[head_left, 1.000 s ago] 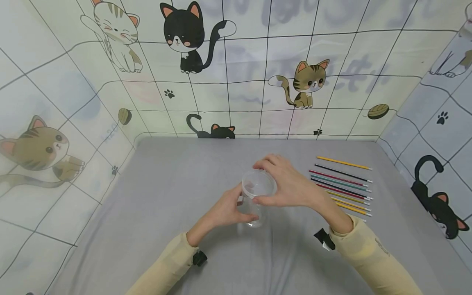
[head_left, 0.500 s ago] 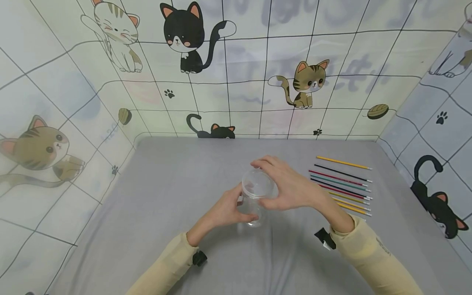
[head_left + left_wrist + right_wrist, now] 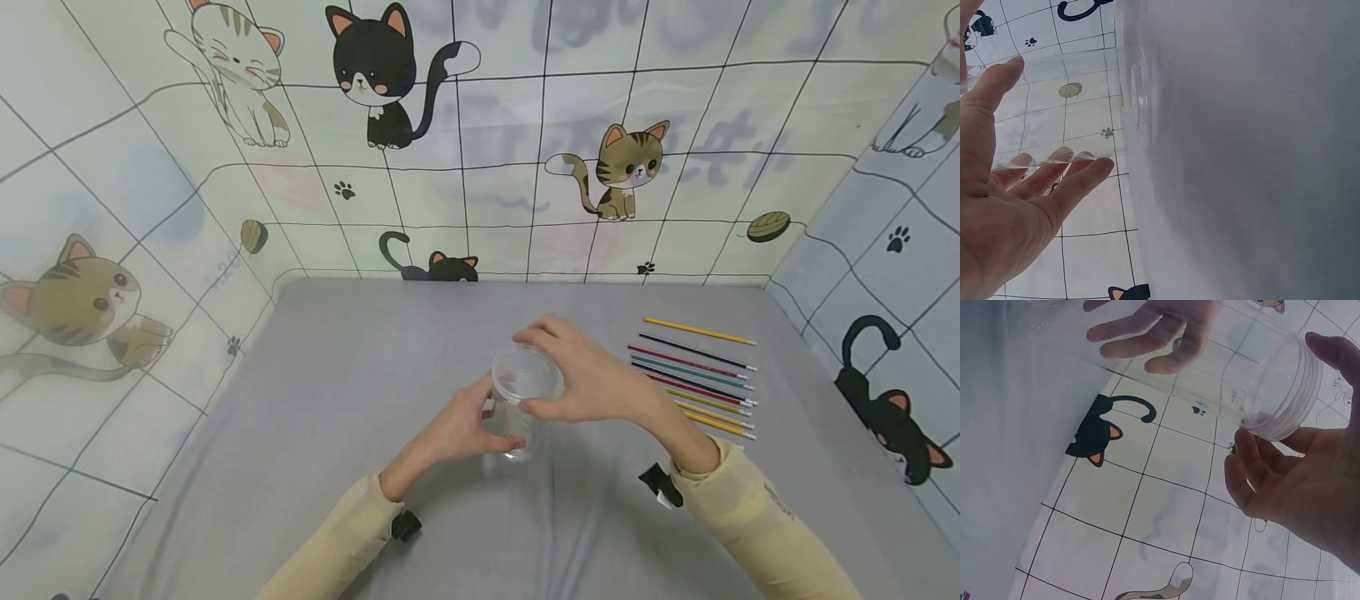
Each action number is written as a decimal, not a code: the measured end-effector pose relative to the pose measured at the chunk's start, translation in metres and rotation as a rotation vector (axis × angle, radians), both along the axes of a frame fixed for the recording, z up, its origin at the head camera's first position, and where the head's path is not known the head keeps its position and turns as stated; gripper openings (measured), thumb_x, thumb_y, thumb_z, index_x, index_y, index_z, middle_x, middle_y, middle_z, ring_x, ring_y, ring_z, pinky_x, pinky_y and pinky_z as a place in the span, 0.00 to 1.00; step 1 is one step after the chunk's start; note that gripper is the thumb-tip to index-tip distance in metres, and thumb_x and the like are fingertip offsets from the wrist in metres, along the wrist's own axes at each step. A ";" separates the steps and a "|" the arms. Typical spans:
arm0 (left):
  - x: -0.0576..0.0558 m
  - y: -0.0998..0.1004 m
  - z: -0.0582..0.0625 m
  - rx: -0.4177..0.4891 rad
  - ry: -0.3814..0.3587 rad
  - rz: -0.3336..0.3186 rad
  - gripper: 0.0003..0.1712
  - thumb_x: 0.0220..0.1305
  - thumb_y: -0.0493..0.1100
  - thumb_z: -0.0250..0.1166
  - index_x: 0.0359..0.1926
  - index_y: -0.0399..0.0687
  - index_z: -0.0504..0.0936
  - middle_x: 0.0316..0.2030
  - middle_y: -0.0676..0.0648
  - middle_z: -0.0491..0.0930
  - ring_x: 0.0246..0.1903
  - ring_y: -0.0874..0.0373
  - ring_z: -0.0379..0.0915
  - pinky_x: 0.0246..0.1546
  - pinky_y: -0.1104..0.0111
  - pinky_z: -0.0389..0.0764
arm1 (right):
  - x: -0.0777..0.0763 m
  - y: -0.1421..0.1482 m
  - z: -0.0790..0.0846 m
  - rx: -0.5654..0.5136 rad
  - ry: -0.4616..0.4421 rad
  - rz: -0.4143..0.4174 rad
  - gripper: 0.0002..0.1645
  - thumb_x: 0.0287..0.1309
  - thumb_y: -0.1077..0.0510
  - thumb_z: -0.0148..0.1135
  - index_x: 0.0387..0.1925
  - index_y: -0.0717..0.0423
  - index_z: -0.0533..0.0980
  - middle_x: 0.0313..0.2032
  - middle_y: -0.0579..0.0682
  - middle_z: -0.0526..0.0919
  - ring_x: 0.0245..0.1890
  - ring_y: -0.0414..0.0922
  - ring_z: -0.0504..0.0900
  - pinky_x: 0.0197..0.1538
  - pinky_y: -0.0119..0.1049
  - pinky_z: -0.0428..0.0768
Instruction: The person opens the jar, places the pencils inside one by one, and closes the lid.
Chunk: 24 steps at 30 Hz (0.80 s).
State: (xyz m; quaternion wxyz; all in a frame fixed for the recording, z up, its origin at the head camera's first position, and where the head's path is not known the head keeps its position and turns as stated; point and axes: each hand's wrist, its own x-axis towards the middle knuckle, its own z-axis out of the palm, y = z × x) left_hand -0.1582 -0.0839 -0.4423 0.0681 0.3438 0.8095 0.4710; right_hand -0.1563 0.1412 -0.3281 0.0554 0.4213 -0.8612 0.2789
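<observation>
A clear plastic jar [image 3: 528,435] stands upright in front of the person, with a clear round lid [image 3: 527,372] on top. The left hand [image 3: 459,427] grips the jar's body low down, thumb on the near side; the left wrist view shows its fingers along the transparent wall [image 3: 1047,119]. From the right, the right hand [image 3: 588,371] holds the lid by its edge, thumb in front and fingers behind. In the right wrist view the ridged rim of the lid [image 3: 1288,387] lies between thumb and fingers. Nothing shows inside the jar.
Several pencils [image 3: 697,367] in yellow, black, red and green lie in a row on the right of the grey cloth [image 3: 360,358]. Cat-printed white curtains [image 3: 495,125] stand at the back and both sides. Dark wrist straps [image 3: 406,526] show at the sleeves.
The right hand's thumb and fingers have shifted a little round the lid's edge, toward the person and then partly back. The left hand and the jar have stayed in place.
</observation>
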 end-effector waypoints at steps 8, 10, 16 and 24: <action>0.000 0.000 0.001 -0.010 0.004 0.000 0.49 0.51 0.43 0.80 0.70 0.53 0.63 0.61 0.53 0.73 0.57 0.57 0.72 0.49 0.63 0.81 | 0.001 0.000 0.003 0.029 0.012 0.032 0.43 0.46 0.53 0.73 0.63 0.63 0.69 0.58 0.55 0.72 0.56 0.51 0.70 0.49 0.51 0.77; 0.000 0.000 0.001 -0.010 0.008 -0.002 0.49 0.51 0.44 0.80 0.71 0.53 0.62 0.61 0.53 0.72 0.58 0.57 0.72 0.49 0.64 0.81 | 0.001 0.001 0.003 0.026 -0.002 0.021 0.45 0.46 0.51 0.74 0.64 0.62 0.67 0.58 0.56 0.71 0.56 0.51 0.69 0.49 0.51 0.77; 0.000 -0.001 0.000 -0.008 0.007 -0.005 0.51 0.51 0.43 0.80 0.72 0.52 0.60 0.63 0.52 0.71 0.59 0.56 0.71 0.50 0.63 0.81 | 0.001 0.001 0.001 -0.021 -0.030 -0.016 0.45 0.46 0.47 0.78 0.61 0.62 0.69 0.54 0.55 0.71 0.53 0.50 0.69 0.47 0.48 0.79; 0.000 -0.001 0.001 -0.012 -0.004 -0.008 0.50 0.52 0.43 0.80 0.71 0.50 0.61 0.61 0.51 0.72 0.58 0.57 0.72 0.50 0.62 0.81 | 0.000 0.001 0.001 -0.009 -0.020 -0.014 0.39 0.47 0.50 0.77 0.58 0.62 0.72 0.51 0.52 0.73 0.51 0.49 0.71 0.44 0.44 0.80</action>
